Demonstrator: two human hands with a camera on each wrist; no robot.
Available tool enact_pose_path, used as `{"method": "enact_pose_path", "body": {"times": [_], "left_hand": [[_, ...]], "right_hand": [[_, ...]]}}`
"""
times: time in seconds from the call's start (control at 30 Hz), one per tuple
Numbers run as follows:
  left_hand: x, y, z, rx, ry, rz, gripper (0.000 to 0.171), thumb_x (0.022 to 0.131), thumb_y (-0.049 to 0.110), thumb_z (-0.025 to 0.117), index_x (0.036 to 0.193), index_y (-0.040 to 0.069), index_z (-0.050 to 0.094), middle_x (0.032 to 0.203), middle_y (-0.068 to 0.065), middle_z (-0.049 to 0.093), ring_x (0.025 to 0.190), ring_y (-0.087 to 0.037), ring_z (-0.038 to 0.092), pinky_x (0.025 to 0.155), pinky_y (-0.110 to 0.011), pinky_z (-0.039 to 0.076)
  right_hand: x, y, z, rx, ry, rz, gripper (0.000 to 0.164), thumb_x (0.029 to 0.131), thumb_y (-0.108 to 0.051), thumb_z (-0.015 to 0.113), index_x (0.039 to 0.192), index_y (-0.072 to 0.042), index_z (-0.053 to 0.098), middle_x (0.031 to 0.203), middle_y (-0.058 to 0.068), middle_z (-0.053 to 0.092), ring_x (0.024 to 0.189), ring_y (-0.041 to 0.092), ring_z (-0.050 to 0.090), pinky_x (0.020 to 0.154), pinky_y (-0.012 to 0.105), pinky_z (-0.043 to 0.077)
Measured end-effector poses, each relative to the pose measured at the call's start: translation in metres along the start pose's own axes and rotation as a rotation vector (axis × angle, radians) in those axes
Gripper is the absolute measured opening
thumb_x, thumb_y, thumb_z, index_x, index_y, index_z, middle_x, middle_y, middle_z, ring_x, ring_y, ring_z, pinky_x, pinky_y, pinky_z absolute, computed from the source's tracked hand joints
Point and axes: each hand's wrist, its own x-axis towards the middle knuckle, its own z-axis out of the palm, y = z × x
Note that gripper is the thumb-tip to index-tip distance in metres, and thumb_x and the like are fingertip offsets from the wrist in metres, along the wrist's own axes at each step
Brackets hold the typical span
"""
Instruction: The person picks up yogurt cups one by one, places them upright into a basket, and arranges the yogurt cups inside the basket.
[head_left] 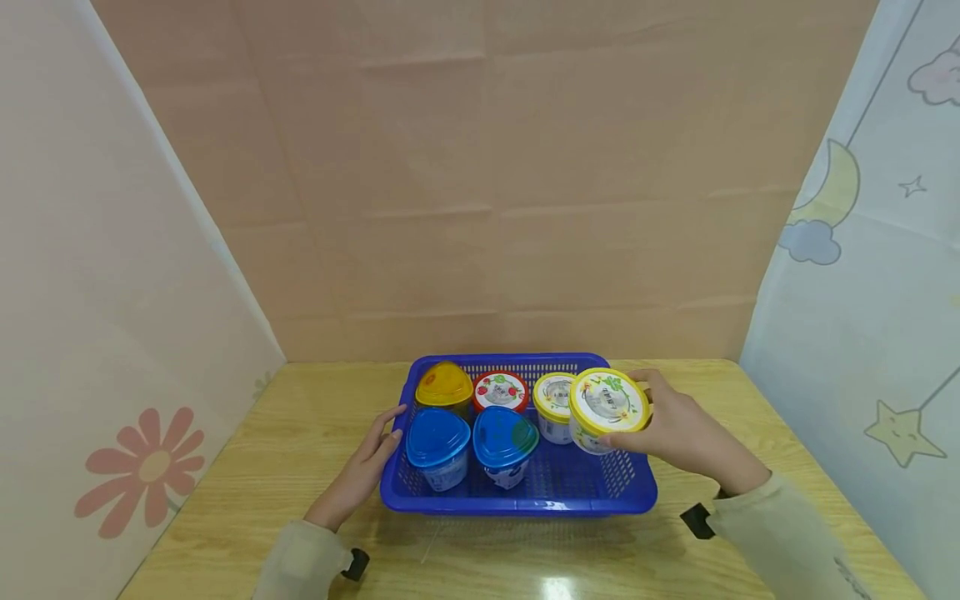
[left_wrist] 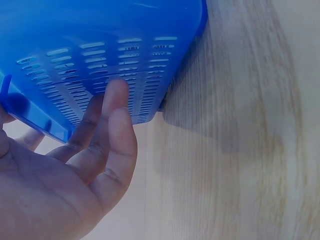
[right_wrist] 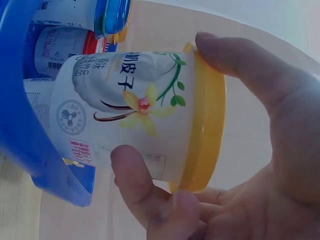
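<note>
My right hand (head_left: 678, 429) grips a white yogurt cup (head_left: 609, 400) with a yellow lid, above the right part of a blue plastic basket (head_left: 517, 505). In the right wrist view the cup (right_wrist: 135, 112) shows a vanilla flower print, with thumb and fingers around its lid end. My left hand (head_left: 362, 468) holds the basket's left rim; the left wrist view shows curled fingers (left_wrist: 117, 130) beneath the rim, against the slotted side. Inside the basket stand two blue-lidded cups (head_left: 438, 437), an orange-lidded cup (head_left: 444, 385), a red-lidded cup (head_left: 500, 390) and another yellow-lidded cup (head_left: 553, 397).
The basket stands on a light wood-grain table (head_left: 247, 483). Brown paper (head_left: 487, 183) covers the back, and a pale wall with a flower print (head_left: 150, 467) rises at left. Another wall with moon and star prints (head_left: 903, 433) stands at right.
</note>
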Motion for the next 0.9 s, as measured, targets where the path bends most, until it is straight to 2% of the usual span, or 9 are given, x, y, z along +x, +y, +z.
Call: {"method": "enact_pose_path", "body": {"times": [0.13,0.27,0.5,0.67,0.9], "left_hand": [[0.0,-0.002,0.0,0.002,0.005,-0.01,0.045,0.107,0.047,0.037,0.152,0.04,0.03,0.139,-0.015,0.053,0.126,-0.035,0.054,0.105,-0.061,0.042],[0.0,-0.003,0.0,-0.015,0.001,-0.006,0.045,0.108,0.045,0.037,0.152,0.039,0.03,0.137,-0.015,0.053,0.124,-0.034,0.055,0.105,-0.06,0.043],[0.0,0.0,0.001,-0.004,-0.008,-0.011,0.047,0.107,0.047,0.037,0.153,0.039,0.029,0.146,-0.016,0.047,0.131,-0.038,0.049,0.107,-0.064,0.038],[0.0,0.0,0.0,-0.002,-0.009,0.001,0.048,0.108,0.045,0.037,0.153,0.034,0.029,0.143,-0.017,0.05,0.129,-0.039,0.052,0.106,-0.063,0.041],[0.001,-0.001,0.0,-0.002,-0.01,-0.014,0.046,0.107,0.047,0.036,0.152,0.041,0.028,0.144,-0.015,0.049,0.129,-0.037,0.051,0.106,-0.062,0.041]], "right_hand": [[0.005,-0.002,0.004,-0.015,-0.042,0.009,0.108,0.071,-0.051,0.087,0.145,0.002,0.029,0.125,0.026,0.059,0.091,0.021,0.063,0.074,0.035,0.052],[0.012,-0.003,0.008,-0.021,-0.067,0.004,0.109,0.07,-0.05,0.087,0.146,0.002,0.029,0.128,0.027,0.057,0.094,0.022,0.063,0.078,0.039,0.053],[0.013,-0.008,0.01,-0.018,-0.086,0.005,0.104,0.068,-0.048,0.089,0.142,-0.001,0.032,0.122,0.021,0.06,0.094,0.022,0.063,0.079,0.041,0.054],[0.01,-0.011,0.011,-0.002,-0.121,-0.004,0.105,0.067,-0.046,0.09,0.143,-0.001,0.033,0.115,0.013,0.064,0.096,0.021,0.063,0.079,0.039,0.054],[0.015,-0.008,0.018,-0.028,-0.172,-0.006,0.102,0.064,-0.045,0.091,0.139,-0.002,0.036,0.102,0.005,0.065,0.085,0.018,0.061,0.074,0.035,0.051]]}}
